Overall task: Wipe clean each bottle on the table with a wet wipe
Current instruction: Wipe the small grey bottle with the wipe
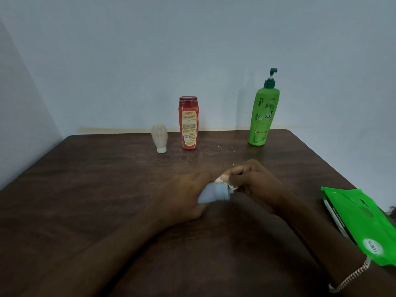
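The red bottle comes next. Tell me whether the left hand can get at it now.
Likely not yet: the left hand grips the blue bottle, though nothing stands between it and the red bottle.

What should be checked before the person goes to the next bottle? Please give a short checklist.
1. Left hand grips the grey-blue bottle: ok.
2. Right hand holds the white wipe against that bottle's end: ok.
3. Whole grey-blue bottle wiped: cannot tell.
4. Red bottle, green pump bottle and small whitish bottle stand upright, apart: ok.
5. Green wipe pack lies on the person's right: ok.
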A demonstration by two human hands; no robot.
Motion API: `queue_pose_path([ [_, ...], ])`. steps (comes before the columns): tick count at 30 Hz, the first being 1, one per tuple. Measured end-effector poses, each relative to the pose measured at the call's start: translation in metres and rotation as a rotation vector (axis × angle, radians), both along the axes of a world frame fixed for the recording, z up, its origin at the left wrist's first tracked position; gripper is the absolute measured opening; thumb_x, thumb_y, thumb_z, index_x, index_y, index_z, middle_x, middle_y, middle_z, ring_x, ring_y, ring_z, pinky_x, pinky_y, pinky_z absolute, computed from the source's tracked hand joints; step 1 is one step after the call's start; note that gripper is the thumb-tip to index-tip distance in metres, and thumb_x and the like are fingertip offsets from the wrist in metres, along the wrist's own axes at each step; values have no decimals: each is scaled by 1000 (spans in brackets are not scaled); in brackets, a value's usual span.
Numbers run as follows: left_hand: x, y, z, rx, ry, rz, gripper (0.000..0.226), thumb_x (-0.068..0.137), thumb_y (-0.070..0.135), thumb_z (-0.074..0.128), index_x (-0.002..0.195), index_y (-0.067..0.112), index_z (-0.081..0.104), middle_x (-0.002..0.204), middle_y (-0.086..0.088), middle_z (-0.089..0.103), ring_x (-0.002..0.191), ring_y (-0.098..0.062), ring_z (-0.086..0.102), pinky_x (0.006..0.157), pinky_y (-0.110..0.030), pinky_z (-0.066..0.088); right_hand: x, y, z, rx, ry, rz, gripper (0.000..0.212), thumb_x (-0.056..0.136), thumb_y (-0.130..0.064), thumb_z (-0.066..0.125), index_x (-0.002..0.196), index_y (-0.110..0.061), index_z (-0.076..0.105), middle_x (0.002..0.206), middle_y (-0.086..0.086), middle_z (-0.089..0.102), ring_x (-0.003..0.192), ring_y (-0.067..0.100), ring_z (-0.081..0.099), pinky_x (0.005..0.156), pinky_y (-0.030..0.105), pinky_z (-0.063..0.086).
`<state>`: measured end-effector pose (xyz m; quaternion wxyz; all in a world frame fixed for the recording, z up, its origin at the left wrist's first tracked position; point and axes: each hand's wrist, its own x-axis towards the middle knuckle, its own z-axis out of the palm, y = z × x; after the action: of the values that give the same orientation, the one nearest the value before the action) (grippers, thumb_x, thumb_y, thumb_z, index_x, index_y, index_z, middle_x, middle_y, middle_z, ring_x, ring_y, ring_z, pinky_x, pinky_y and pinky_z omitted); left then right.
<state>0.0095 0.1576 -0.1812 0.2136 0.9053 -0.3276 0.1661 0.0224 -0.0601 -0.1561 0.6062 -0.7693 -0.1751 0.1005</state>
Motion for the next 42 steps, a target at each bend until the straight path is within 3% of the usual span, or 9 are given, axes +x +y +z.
queue_pose_path([
  [3, 0, -4, 1, -209, 56, 43, 24, 81, 29, 75, 99, 29, 59, 81, 18, 57, 75, 0, 59, 62, -9, 44, -3, 6, -5, 321, 159, -25, 27, 87, -2, 55, 106, 13, 67, 112, 29, 67, 110, 47, 60, 102, 58, 45],
  [8, -1, -10, -2, -365, 77, 125, 25, 88, 20, 73, 106, 27, 57, 83, 12, 60, 82, -3, 60, 63, -16, 47, -13, 33, -11, 592, 214, -136, 31, 95, 6, 40, 119, 12, 59, 118, 25, 65, 96, 26, 64, 80, 32, 53],
  [12, 6, -12, -10, -353, 2, 225, 27, 89, 24, 70, 112, 21, 57, 86, 8, 61, 73, -8, 60, 60, -22, 45, -18, 47, -17, 631, 185, -235, 22, 94, 5, 49, 102, 3, 69, 94, 13, 73, 84, 18, 67, 77, 31, 54],
  [23, 20, 12, -15, -379, 79, 154, 22, 88, 22, 75, 102, 35, 64, 80, 17, 64, 78, 2, 63, 63, -9, 42, -24, 23, 5, 260, -250, -266, 17, 83, -8, 74, 100, -4, 75, 86, 6, 77, 69, 16, 70, 62, 25, 57],
  [30, 21, 13, -21, -335, 200, 152, 51, 74, 60, 53, 116, 33, 65, 98, 27, 61, 89, 14, 59, 79, -4, 42, -13, 6, 7, -172, -461, -175, 17, 83, -16, 76, 100, -20, 77, 90, -6, 72, 78, 11, 68, 70, 27, 58],
  [32, 22, 12, -21, -269, 269, 179, 77, 67, 67, 42, 122, 19, 67, 109, 14, 64, 95, 13, 57, 85, -3, 37, -14, 8, 5, -226, -476, -152, 18, 82, -19, 77, 100, -22, 76, 90, -8, 73, 79, 11, 69, 71, 33, 59],
  [35, 33, 12, -25, -199, 448, 201, 108, 63, 65, 36, 134, -15, 52, 127, -15, 59, 118, -21, 57, 99, -12, 33, -15, 9, 6, -212, -494, -168, 17, 82, -19, 78, 98, -22, 77, 89, -10, 74, 79, 7, 70, 69, 27, 58],
  [39, 30, 14, -26, -153, 414, 249, 46, 97, 26, 62, 133, -3, 59, 127, -11, 63, 114, -11, 56, 94, -13, 39, -18, 7, 9, -230, -467, -145, 13, 81, -17, 79, 93, -21, 78, 84, -10, 76, 75, 4, 71, 70, 28, 60],
  [42, 13, 10, -17, -271, 253, 147, 35, 92, 25, 68, 120, 5, 70, 113, -5, 70, 95, 6, 54, 84, 1, 39, -19, 10, 11, -137, -445, -110, 13, 80, -16, 79, 93, -18, 79, 86, -8, 77, 79, 9, 73, 73, 30, 60],
])
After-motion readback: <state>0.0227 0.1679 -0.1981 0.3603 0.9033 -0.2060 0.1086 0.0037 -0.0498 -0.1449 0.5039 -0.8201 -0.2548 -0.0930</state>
